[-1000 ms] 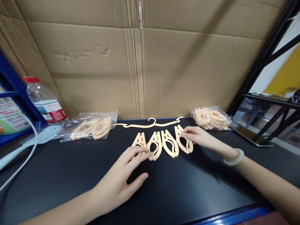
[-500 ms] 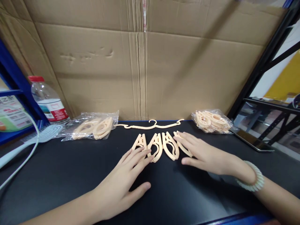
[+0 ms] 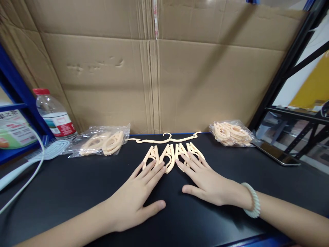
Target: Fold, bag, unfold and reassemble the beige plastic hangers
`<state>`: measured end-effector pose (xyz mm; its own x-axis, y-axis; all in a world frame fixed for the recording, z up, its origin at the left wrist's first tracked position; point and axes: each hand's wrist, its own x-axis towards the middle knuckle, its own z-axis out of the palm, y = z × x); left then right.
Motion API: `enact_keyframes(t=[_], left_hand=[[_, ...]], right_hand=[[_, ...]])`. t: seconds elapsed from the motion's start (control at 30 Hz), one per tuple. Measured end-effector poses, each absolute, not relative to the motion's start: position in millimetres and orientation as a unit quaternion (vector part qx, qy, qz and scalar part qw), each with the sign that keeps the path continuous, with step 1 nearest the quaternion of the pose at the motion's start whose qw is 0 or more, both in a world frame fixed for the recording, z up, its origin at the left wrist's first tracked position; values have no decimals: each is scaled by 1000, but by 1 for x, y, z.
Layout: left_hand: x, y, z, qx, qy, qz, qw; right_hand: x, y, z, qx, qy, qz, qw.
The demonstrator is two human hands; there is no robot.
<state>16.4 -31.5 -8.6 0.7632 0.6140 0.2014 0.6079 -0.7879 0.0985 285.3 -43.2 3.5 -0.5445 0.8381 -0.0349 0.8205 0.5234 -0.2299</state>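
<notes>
Several cream folding hangers, folded up, lie in a row on the black table (image 3: 89, 185). My left hand (image 3: 138, 195) is flat and open, its fingertips over the lower ends of the leftmost folded hanger (image 3: 152, 151) and the folded hanger beside it (image 3: 171, 151). My right hand (image 3: 205, 180) is spread open, fingers resting over the two right-hand folded hangers, partly hiding the rightmost one (image 3: 196, 151). Behind the row lies an unfolded hanger (image 3: 154, 141) with its hook toward the cardboard.
Clear bags of folded hangers lie at left (image 3: 96, 140) and right (image 3: 231, 133). A red-capped bottle (image 3: 58, 118), a pale hairbrush (image 3: 51, 151) and a white cable (image 3: 34, 178) are at left. A phone-like slab (image 3: 279, 154) lies right. Cardboard (image 3: 110, 75) stands behind.
My right hand has moved left and lower, its fingers now over the two right-hand folded hangers. The rightmost hanger sits closer to the others. My left hand has stayed nearly still.
</notes>
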Motion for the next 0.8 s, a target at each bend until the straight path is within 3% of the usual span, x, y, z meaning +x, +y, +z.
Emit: enact_keyframes(t=[0.43,0.6,0.8], left_hand=[[12,-18,-8,939,309,151,28],[12,-24,0,930,272,237,66],[14,-28,11,968,181,149,88]], right_hand=[[281,-37,2,-482,-867,87,94],[289,-30,3,-458,-865,38,202],[300,-21,11,-473,-812,63,337]])
